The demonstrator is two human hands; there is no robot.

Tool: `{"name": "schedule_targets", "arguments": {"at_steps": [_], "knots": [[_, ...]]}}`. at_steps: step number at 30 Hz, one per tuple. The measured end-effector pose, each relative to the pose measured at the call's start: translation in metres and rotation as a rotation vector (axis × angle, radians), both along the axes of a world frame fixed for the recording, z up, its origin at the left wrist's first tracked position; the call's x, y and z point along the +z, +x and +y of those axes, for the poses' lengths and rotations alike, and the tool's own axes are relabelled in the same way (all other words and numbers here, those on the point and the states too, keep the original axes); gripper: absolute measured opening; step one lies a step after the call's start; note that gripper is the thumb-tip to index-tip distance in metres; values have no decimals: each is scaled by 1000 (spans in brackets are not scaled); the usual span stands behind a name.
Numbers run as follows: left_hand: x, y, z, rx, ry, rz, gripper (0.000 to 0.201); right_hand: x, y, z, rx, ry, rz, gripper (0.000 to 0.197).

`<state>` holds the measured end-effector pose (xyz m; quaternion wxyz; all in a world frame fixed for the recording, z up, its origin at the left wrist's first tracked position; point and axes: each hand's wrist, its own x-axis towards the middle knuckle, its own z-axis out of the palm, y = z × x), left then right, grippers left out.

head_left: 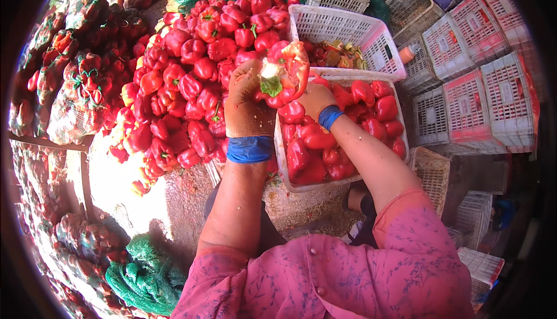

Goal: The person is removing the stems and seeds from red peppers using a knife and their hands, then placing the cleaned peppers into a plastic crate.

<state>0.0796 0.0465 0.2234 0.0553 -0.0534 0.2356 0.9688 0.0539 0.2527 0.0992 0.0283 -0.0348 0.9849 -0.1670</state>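
At the upper middle of the frame, the gloved left hand point(248, 105) and the right hand point(316, 97) both clasp a split red pepper point(285, 72) with their fingers. It is held above a white crate point(339, 182) of peppers, beside a red pepper heap point(185, 75) at upper left.

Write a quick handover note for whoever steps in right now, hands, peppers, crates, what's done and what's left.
Left hand, gloved, and right hand together hold one split red pepper, its pale core showing, above the near crate.
Done: near crate is well filled with red pepper pieces; the crate behind holds cores and scraps.
Left: a big pile of whole peppers on the ground to the left, plus netted sacks.
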Motion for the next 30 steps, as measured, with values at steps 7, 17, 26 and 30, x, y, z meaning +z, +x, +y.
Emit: {"name": "schedule_targets", "arguments": {"at_steps": [7, 17, 26, 30], "knots": [[4, 29, 35, -29, -518, 81, 43, 147, 112, -3, -273, -782, 475, 53], [-23, 70, 112, -217, -835, 141, 15, 132, 157, 16, -511, -907, 83, 33], [-53, 92, 131, -203, -1203, 362, 18, 41, 180, 50, -487, -1084, -119, 28], [-36, 82, 139, -413, -839, 32, 20, 37, 184, 75, -615, -1140, -20, 23]]}}
